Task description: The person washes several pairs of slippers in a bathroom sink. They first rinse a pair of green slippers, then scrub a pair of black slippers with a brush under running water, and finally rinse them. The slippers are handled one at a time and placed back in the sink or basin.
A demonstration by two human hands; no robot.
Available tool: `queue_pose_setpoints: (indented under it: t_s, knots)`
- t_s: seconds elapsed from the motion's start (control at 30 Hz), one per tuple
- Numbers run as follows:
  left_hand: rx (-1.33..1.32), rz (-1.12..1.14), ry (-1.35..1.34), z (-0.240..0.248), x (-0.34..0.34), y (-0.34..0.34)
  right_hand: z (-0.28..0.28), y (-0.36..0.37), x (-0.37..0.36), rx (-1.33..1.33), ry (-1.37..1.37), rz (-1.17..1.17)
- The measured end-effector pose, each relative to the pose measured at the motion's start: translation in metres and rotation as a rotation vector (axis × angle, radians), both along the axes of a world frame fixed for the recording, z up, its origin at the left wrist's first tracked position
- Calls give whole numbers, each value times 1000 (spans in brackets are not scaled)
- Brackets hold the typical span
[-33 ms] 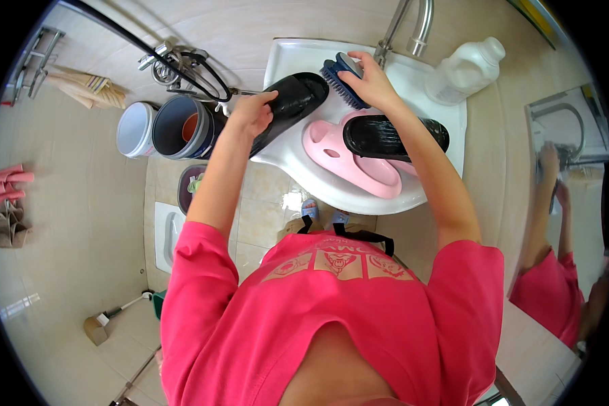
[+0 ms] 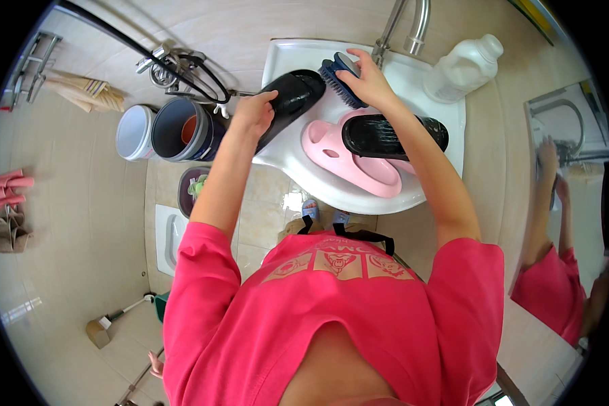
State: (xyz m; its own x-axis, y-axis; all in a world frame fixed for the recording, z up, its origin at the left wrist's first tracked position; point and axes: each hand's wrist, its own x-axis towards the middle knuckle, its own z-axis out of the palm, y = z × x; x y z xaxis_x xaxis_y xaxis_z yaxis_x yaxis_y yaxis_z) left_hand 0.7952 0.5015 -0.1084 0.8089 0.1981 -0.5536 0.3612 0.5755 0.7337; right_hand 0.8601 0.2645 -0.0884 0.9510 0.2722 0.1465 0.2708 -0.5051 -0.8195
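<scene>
My left hand [image 2: 255, 114] is closed on the side of a wet, shiny black slipper [image 2: 292, 98], held tilted over the left part of the white washbasin [image 2: 331, 191]. In my right hand [image 2: 370, 82] is a dark blue scrub brush [image 2: 343, 76] with a grey top. Its bristles face the slipper's toe end, and whether they touch it I cannot tell. Below my right wrist, a second black slipper [image 2: 379, 137] with whitish streaks lies across pink slippers [image 2: 358, 169] in the basin. My right forearm hides part of that black slipper.
A metal tap [image 2: 418, 30] rises behind the basin, with a white jug-shaped bottle [image 2: 463, 71] on the right rim. Buckets [image 2: 134, 132] stand at left below a shower valve and black hose [image 2: 216, 84]. A mirror [image 2: 568, 203] hangs right. Another person's hand [image 2: 156, 365] shows at lower left.
My left hand and its slipper have shifted very slightly. More of the other person's hand shows at lower left. My grip on slipper and brush looks the same.
</scene>
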Motion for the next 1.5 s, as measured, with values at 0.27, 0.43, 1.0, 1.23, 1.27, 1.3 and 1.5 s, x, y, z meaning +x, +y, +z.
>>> queue_pose_setpoints:
  t_s: [0.27,0.43,1.0,1.23,1.27,1.3,1.5]
  knots:
    - [364,-63,-51,-40,34,-22,-21,16,10,-185,-3,-128]
    - [583,-306,-219,-43,35,-14,-26,44,17,-359,-115,-152]
    - [715,-269,-169,-52,36,-14,-1,39,-2,-502,-383,-63]
    - [780,-294,-70,-52,38,-15,-26,51,-7,-658,-371,42]
    - [690,-294,-139,-51,41,-15,-24,42,-8,-659,-341,64]
    - [739,-272,-139,-49,39,-16,-21,34,-11,-660,-311,86]
    - [433,-308,-56,-33,31,-10,8,0,-38,-451,-161,-23]
